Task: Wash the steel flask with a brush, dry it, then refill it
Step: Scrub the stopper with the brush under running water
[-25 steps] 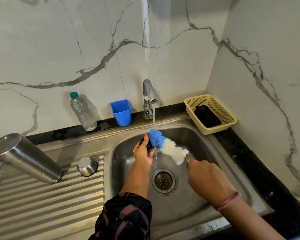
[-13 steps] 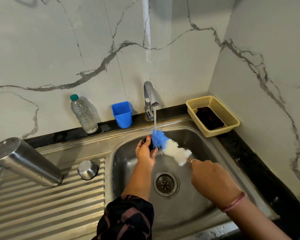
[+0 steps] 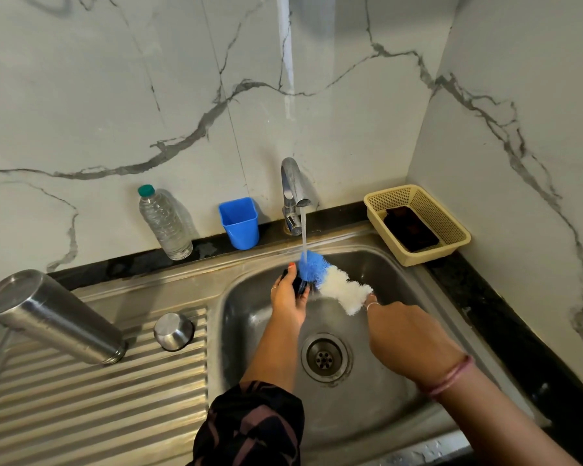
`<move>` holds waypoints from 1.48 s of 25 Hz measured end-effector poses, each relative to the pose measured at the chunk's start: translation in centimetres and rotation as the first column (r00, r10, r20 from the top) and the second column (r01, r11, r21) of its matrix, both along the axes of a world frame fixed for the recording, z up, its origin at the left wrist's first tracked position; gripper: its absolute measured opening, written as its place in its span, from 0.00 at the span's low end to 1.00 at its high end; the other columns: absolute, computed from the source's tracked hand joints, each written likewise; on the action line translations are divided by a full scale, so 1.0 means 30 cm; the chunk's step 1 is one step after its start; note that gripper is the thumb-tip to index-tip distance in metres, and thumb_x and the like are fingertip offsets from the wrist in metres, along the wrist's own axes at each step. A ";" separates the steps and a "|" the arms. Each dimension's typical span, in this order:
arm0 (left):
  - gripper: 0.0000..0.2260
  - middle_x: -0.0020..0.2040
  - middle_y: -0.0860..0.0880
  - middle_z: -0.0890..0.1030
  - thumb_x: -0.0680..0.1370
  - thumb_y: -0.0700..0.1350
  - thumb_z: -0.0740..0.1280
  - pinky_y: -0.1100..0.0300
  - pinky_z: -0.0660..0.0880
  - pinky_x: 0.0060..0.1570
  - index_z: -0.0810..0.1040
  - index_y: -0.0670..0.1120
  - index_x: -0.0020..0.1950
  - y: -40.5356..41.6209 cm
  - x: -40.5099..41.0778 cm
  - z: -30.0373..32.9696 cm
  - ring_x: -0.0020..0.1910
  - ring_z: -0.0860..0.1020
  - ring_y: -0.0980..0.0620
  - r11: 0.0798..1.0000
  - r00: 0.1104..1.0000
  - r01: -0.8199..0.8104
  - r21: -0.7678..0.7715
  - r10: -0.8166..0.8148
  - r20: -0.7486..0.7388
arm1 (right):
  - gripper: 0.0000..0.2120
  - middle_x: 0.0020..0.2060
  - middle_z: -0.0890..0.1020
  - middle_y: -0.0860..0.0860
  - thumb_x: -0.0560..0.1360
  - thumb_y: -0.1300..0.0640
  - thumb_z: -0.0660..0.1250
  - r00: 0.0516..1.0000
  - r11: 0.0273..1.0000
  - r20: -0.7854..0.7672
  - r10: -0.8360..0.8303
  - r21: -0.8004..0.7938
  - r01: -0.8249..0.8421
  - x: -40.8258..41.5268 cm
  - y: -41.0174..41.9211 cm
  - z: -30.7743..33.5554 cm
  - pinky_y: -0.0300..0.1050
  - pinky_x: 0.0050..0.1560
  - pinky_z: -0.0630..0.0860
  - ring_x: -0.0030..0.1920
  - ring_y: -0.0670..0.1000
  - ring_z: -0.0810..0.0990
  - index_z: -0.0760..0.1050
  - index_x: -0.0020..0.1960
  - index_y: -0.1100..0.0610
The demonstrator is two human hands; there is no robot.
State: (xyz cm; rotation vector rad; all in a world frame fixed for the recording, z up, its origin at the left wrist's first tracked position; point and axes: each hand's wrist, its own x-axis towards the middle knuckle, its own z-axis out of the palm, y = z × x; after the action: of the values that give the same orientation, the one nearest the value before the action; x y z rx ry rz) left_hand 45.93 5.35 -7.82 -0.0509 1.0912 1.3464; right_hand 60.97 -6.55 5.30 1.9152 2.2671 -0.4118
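Little has moved since the earlier frames: the brush (image 3: 330, 280) stays under the tap (image 3: 292, 193) stream. The left hand (image 3: 288, 297) grips a small dark object (image 3: 298, 284), likely the flask's stopper, while the right hand (image 3: 408, 338) holds the brush handle, its fingers hidden. The steel flask (image 3: 53, 316) stands inverted on the drainboard (image 3: 91, 398) beside its cap (image 3: 173, 331). Scrubbing seems underway; next comes rinsing, then drying.

head view, close above the sink (image 3: 249, 264), facing down

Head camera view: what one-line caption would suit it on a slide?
Right hand scrubs a small dark part held in the left hand with a blue-and-white brush under running tap water.
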 end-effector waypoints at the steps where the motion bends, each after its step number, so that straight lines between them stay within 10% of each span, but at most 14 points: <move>1: 0.19 0.61 0.38 0.78 0.77 0.41 0.70 0.49 0.80 0.52 0.73 0.39 0.66 0.000 0.004 0.002 0.55 0.80 0.42 1.000 1.000 0.002 0.014 -0.002 0.030 | 0.29 0.43 0.76 0.53 0.78 0.65 0.52 1.000 1.000 0.000 -0.013 0.005 0.013 -0.004 0.015 -0.009 0.43 0.33 0.68 0.41 0.53 0.78 0.50 0.77 0.61; 14: 0.19 0.66 0.37 0.74 0.80 0.33 0.63 0.45 0.76 0.59 0.69 0.40 0.71 0.000 0.000 -0.038 0.61 0.76 0.39 0.996 0.998 -0.002 0.093 -0.003 0.056 | 0.17 0.39 0.74 0.51 0.77 0.64 0.54 0.999 0.998 -0.018 -0.026 0.061 0.027 -0.005 0.051 -0.019 0.40 0.35 0.69 0.39 0.51 0.77 0.72 0.64 0.58; 20: 0.19 0.66 0.36 0.73 0.80 0.33 0.62 0.43 0.76 0.59 0.68 0.41 0.71 0.010 -0.006 -0.044 0.56 0.78 0.40 0.996 0.999 -0.028 0.081 0.025 0.035 | 0.19 0.33 0.67 0.47 0.78 0.63 0.53 1.000 0.992 -0.016 0.010 0.123 -0.008 0.011 0.021 0.000 0.35 0.28 0.62 0.33 0.47 0.71 0.69 0.67 0.56; 25: 0.18 0.65 0.36 0.75 0.81 0.35 0.62 0.44 0.76 0.59 0.68 0.40 0.71 0.005 -0.001 -0.033 0.61 0.77 0.38 0.994 0.993 -0.067 0.080 0.060 0.098 | 0.17 0.49 0.79 0.54 0.79 0.63 0.54 0.999 0.996 0.021 -0.046 0.079 0.044 -0.019 0.046 -0.010 0.41 0.37 0.68 0.47 0.53 0.80 0.70 0.66 0.58; 33: 0.20 0.64 0.38 0.77 0.78 0.38 0.69 0.46 0.77 0.59 0.69 0.41 0.69 0.017 0.000 -0.015 0.62 0.78 0.41 0.995 0.999 -0.041 0.095 0.040 0.016 | 0.19 0.31 0.65 0.47 0.78 0.64 0.53 1.000 0.990 0.015 0.018 0.137 -0.020 0.003 0.017 0.015 0.36 0.26 0.58 0.30 0.46 0.67 0.70 0.67 0.55; 37: 0.15 0.63 0.36 0.77 0.81 0.39 0.64 0.37 0.77 0.53 0.71 0.40 0.67 0.016 0.003 -0.027 0.61 0.77 0.37 0.996 0.996 0.002 0.093 -0.011 0.090 | 0.18 0.45 0.78 0.52 0.79 0.63 0.54 1.000 0.991 0.024 -0.005 0.131 0.002 -0.016 0.007 0.022 0.39 0.32 0.64 0.46 0.53 0.79 0.69 0.67 0.56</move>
State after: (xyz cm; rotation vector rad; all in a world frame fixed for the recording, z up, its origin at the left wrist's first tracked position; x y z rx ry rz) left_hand 46.02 5.83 -8.64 -0.0392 0.9512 1.3744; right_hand 60.50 -6.35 5.96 1.9735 2.3286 -0.2440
